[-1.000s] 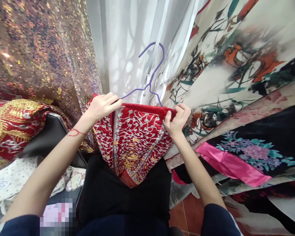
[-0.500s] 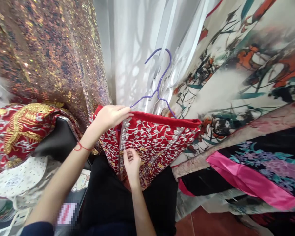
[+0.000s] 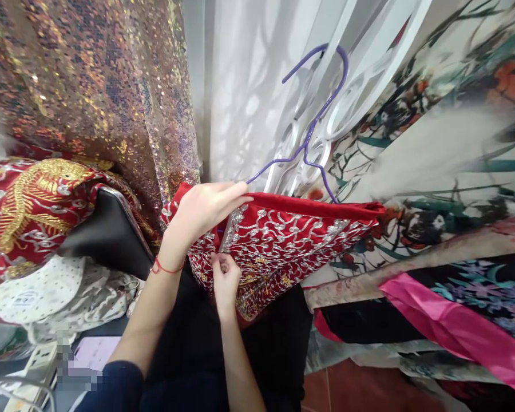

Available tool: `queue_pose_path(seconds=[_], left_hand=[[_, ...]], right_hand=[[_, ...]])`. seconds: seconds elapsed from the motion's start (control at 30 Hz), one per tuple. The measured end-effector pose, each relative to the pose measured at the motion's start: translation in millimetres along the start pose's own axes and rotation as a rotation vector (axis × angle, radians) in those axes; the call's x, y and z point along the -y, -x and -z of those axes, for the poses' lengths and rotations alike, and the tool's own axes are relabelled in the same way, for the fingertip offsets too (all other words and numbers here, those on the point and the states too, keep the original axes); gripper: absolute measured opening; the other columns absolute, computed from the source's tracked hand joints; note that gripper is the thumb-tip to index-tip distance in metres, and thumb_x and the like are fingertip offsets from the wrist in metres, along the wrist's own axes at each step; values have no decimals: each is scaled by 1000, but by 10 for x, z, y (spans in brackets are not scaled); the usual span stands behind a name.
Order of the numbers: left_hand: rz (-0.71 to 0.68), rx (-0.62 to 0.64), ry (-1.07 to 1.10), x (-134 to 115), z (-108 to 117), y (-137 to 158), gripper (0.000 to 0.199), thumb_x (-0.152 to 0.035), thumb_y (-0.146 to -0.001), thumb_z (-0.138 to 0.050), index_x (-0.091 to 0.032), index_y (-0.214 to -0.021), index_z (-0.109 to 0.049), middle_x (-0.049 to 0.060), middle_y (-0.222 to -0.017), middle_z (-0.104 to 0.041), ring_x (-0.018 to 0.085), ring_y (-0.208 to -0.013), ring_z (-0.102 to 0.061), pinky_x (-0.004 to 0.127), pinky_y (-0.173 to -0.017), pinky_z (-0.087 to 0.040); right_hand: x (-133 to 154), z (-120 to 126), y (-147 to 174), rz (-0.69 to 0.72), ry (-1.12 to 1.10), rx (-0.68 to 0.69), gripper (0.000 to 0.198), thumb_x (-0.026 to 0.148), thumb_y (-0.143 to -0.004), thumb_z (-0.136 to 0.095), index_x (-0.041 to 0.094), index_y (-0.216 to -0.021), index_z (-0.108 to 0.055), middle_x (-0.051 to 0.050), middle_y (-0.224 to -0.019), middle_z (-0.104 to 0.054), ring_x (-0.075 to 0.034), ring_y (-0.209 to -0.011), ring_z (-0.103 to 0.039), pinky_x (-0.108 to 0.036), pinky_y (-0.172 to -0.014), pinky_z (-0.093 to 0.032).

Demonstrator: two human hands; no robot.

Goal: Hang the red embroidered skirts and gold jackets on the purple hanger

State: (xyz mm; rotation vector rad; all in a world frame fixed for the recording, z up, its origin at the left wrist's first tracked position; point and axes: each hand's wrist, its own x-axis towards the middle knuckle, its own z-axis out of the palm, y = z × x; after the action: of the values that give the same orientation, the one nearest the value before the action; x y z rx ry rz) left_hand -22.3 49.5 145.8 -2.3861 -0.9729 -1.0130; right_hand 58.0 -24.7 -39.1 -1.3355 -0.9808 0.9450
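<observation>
A red garment [image 3: 278, 226], seemingly a skirt, with silver and gold embroidery and a plain red waistband, hangs from a purple hanger [image 3: 311, 134] and drapes over my black-clad lap. My left hand [image 3: 210, 209] is closed over the waistband's left part, fingers extended along the top edge. Just below it, my right hand [image 3: 226, 280] pinches the fabric at the lower end of a narrow slit beside a silver-trimmed seam. Its fingertips hide whether a small fastener is between them.
The hanger hooks on a white scrolled frame [image 3: 347, 103]. A sequined cloth [image 3: 90, 74] hangs at left, above another red-gold garment [image 3: 47, 200] and a black chair back [image 3: 109, 234]. Below lie a dotted white cloth [image 3: 38, 292] and a power strip [image 3: 36, 372]. Flower-printed fabric [image 3: 412, 171] hangs at right.
The view has shifted, so the hanger appears higher and farther right. My right hand has moved up the slit, closer to my left hand, which stays on the waistband.
</observation>
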Motion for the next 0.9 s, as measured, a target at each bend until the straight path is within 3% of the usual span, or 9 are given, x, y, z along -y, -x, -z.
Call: queue_pose_path(seconds=[0.13,0.33,0.5,0.7,0.9], left_hand=[[17,17,15,13,-2,-4,35,-41,-107,-40,-20,-94,-65,2,-76,-68,12,-63,-61,25,-57,-39],[61,15,17,-37,3,-6,34,-43,-106,-43,-21,-93,-65,1,-74,-66,13,-61,-59,26,-54,-36],[80,-4,31,-66,-31,2,36,-44,-106,-41,-20,-92,-65,2,-73,-66,14,-61,-59,27,-54,-35],[86,-20,48,-67,-38,12,36,-44,-106,-41,-20,-94,-66,2,-74,-66,14,-62,-60,27,-54,-35],[88,-25,42,-82,-57,0,36,-43,-107,-40,-21,-95,-66,1,-73,-66,13,-61,-59,26,-53,-33]], right_hand=[[-40,-15,-26,-7,-34,-15,32,49,-87,-62,19,-75,-66,0,-65,-66,-15,-60,-56,-28,-64,-46],[-36,-25,-45,-88,-292,17,22,42,-77,-64,21,-75,-59,-4,-78,-71,-18,-80,-67,-30,-78,-54],[27,33,-28,-130,-348,30,25,42,-72,-71,21,-72,-59,0,-71,-65,-15,-73,-62,-29,-75,-53],[119,139,-18,-186,-419,112,35,50,-68,-81,20,-78,-65,-1,-79,-70,-16,-79,-67,-33,-83,-58],[181,221,14,-149,-257,148,35,52,-75,-75,20,-76,-61,1,-67,-66,-13,-60,-62,-26,-61,-52]])
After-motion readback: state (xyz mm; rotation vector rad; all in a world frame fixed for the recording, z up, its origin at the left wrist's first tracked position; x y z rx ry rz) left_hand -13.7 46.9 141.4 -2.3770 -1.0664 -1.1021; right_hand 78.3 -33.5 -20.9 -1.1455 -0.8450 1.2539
